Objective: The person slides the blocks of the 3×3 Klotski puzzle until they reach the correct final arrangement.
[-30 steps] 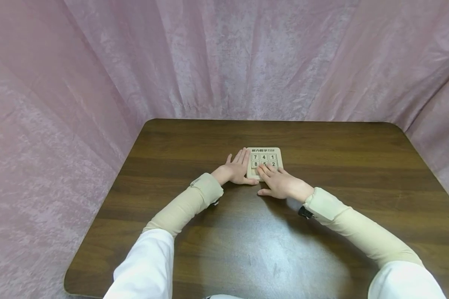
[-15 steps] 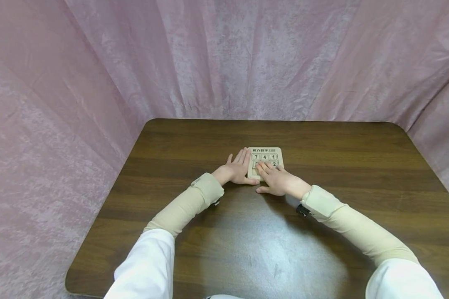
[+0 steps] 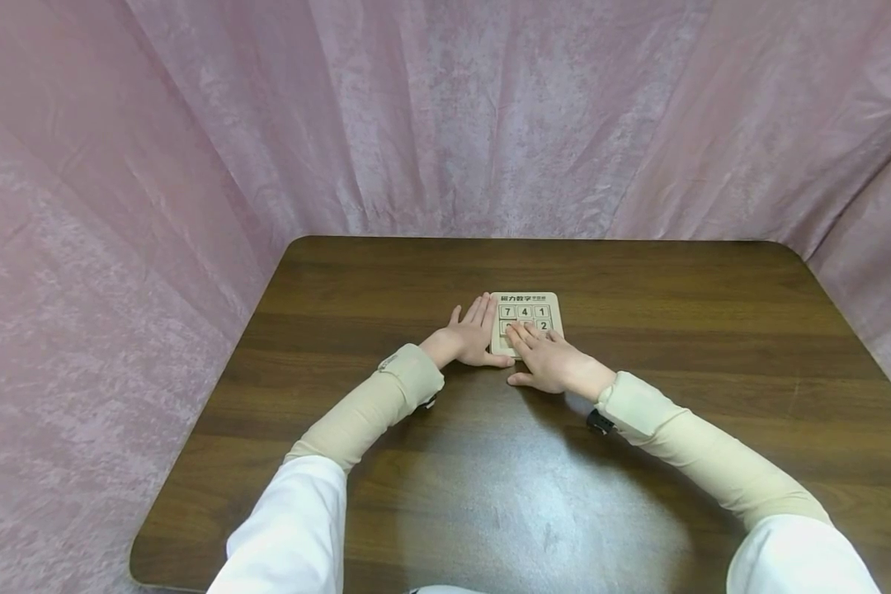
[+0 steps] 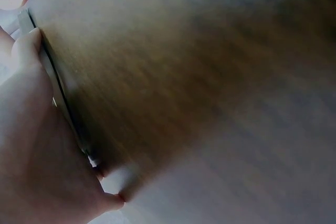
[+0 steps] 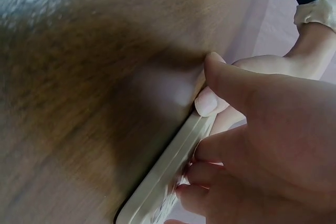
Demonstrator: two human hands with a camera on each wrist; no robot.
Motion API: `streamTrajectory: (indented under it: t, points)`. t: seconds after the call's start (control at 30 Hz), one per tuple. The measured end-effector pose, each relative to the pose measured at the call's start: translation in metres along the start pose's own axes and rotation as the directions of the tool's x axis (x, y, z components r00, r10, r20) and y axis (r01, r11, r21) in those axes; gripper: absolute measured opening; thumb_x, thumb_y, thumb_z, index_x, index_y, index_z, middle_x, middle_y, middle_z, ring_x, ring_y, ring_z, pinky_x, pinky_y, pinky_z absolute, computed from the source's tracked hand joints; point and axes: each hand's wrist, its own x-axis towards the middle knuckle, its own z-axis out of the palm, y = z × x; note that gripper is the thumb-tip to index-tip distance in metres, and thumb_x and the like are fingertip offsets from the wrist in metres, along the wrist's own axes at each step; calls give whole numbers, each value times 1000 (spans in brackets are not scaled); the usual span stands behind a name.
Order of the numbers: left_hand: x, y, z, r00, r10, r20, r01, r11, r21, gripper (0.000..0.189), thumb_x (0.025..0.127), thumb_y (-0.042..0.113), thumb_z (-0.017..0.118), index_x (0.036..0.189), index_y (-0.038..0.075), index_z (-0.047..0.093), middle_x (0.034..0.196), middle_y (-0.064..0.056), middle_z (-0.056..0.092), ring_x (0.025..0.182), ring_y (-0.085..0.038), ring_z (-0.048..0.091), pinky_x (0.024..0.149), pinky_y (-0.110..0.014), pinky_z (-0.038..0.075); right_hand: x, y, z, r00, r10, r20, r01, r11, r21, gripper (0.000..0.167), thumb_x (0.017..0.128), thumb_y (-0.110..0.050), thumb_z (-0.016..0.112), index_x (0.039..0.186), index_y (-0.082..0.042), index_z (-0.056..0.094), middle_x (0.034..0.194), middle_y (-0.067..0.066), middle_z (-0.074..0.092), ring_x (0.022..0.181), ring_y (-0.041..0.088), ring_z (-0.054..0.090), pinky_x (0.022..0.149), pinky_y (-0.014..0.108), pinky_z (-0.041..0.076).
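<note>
A pale number slide puzzle lies flat on the brown table, its tiles 7, 4, 1 and 2 readable in the head view. Along its left side my left hand lies with straight fingers, its thumb stretched along the near edge. My right hand reaches in from the right, fingertips resting on the tiles in the middle row and covering some of them. Its thumb sits off the near edge. In the right wrist view the puzzle's side wall shows beneath the right fingers. The left wrist view shows the left palm against the puzzle's edge.
The dark wood-grain table has rounded far corners. Pink curtains hang behind it and at both sides. A glossy light reflection lies on the near part of the tabletop. A black wrist camera is strapped under the right cuff.
My right hand has shifted slightly left on the puzzle, and its fingers now cover the tile 8 that showed a second ago. My left hand stays in place.
</note>
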Motion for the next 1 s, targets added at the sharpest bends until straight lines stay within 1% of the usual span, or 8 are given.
streamTrajectory:
  t: [0.17,0.33,0.57,0.67,1.0]
  points:
    - [3,0,1,1000,-4,4,4,1000,2,120,83,79,41,147,8,-30,158,-12,-29,149,-23,-20,120,-53,0,-2,-2,0,1000,-2,1,2,1000,-4,82,97,-46,53,152,4,19,159,23,16,147,41,18,114,61,21]
    - [-3,1,-1,1000,10,-9,-10,1000,4,117,85,78,40,148,7,-29,158,-12,-28,149,-23,-19,121,-53,1,-5,-4,0,1000,-6,2,6,1000,-4,83,96,-46,54,152,4,19,160,23,16,146,41,19,114,60,21]
    - [-10,1,-5,998,40,-41,-40,999,-7,118,85,76,42,150,4,-24,160,-15,-23,150,-26,-14,120,-54,4,-8,-6,1,1000,-23,-14,23,1000,-12,84,95,-46,56,151,5,22,158,24,19,146,41,21,114,60,22]
    - [-11,0,-5,998,47,-50,-48,999,-16,118,85,76,44,150,4,-23,160,-16,-22,150,-27,-13,120,-55,5,-10,-7,0,999,-30,-13,30,1000,-10,84,94,-46,57,151,6,22,158,25,20,146,41,21,114,60,21]
    - [-11,0,-4,998,49,-49,-50,999,-21,118,85,76,44,150,4,-24,160,-16,-22,150,-27,-14,120,-55,4,-15,-10,1,998,-51,-24,51,999,0,84,94,-43,59,149,8,24,156,27,24,145,42,23,113,62,22]
